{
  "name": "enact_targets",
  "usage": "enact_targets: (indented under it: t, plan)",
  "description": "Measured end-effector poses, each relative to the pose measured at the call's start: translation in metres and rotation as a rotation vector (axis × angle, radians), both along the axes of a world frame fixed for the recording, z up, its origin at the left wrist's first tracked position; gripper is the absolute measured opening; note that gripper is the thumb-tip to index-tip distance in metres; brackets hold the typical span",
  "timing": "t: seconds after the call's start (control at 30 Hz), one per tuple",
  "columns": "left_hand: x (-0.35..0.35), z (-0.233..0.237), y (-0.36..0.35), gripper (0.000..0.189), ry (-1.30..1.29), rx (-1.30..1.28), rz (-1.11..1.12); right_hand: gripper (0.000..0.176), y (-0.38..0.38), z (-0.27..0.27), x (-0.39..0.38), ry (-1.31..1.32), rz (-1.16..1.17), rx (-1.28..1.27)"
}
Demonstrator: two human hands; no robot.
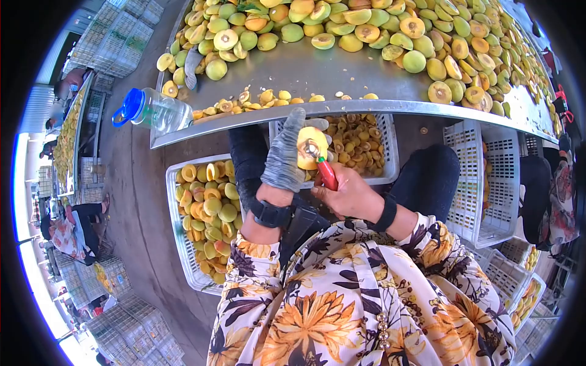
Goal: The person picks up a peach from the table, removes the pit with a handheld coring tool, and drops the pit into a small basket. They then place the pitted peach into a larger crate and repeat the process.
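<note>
Floral-print sleeves (342, 305) are seen closest of all, filling the bottom of the view, and a black wristband (271, 213) is worn on each forearm. Just beyond them, over the lap, a yellow fruit half (311, 146) is held cut face up in the left hand (284, 155), which is covered by a grey glove; its fingers are curled around the fruit from the left and behind. The right hand (351, 195) is bare and is closed tight on a red-handled pitting tool (328, 174), whose metal tip is pressed into the centre of the cut face. Directly under the hands a white plastic crate (390, 152) is set, and pitted orange halves are heaped in it. To the left, a second white crate (183, 250) is loaded with green and yellow halves, and a third (488, 177) is stood on the right beside the knee. A steel table (317, 73) is stretched across the top, with whole and split green-yellow fruit (366, 30) piled along its far side and small scraps (268, 97) strewn along the near edge. A clear water bottle (155, 110) with a blue cap is laid on its side at the table's left corner. More stacked crates and another person (73, 226) are glimpsed at the far left.
</note>
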State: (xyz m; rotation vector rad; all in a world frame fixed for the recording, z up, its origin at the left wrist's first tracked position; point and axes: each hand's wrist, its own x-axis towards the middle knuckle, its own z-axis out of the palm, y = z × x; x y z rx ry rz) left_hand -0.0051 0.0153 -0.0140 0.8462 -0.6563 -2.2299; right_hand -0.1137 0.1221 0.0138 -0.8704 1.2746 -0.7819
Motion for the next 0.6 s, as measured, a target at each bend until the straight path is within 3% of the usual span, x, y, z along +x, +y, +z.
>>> enact_targets:
  t: [0.03,0.07,0.1,0.17,0.23,0.3,0.33,0.37,0.43,0.5,0.6]
  plan:
    - [-0.002,-0.002,0.001,0.054,-0.117,-0.069,0.0,0.021,0.002,0.0,0.003,0.006,-0.032,-0.019]
    - [-0.004,-0.003,0.006,0.051,-0.14,-0.087,0.067,0.021,0.006,-0.018,0.009,0.133,-0.078,-0.272]
    - [-0.009,-0.001,0.009,0.051,-0.141,-0.087,0.063,0.021,0.007,-0.018,0.01,0.133,-0.082,-0.271]
    - [-0.016,0.001,0.019,0.047,-0.263,-0.4,0.33,0.02,0.01,-0.017,0.012,0.088,-0.042,-0.132]
    - [-0.013,0.003,0.022,0.044,-0.262,-0.398,0.347,0.02,0.008,-0.007,0.007,0.099,-0.007,-0.064]
    - [-0.006,0.004,0.017,0.042,-0.244,-0.388,0.172,0.02,0.011,-0.007,0.007,0.107,0.034,0.008]
    - [0.0,0.01,0.013,0.039,-0.211,-0.203,0.011,0.02,0.012,-0.012,0.008,0.285,0.032,-0.165]
    - [0.003,0.01,0.011,0.039,-0.214,-0.2,0.01,0.02,0.014,-0.016,0.009,0.461,0.032,-0.335]
    - [0.005,0.012,0.008,0.038,-0.194,-0.085,-0.04,0.021,0.014,-0.016,0.011,0.435,0.027,-0.329]
    - [0.004,0.007,0.01,0.038,-0.185,-0.16,-0.038,0.022,0.011,-0.016,0.011,0.409,0.02,-0.325]
    - [-0.001,0.001,0.019,0.04,-0.204,-0.18,0.239,0.025,0.007,-0.013,0.006,0.295,0.047,-0.325]
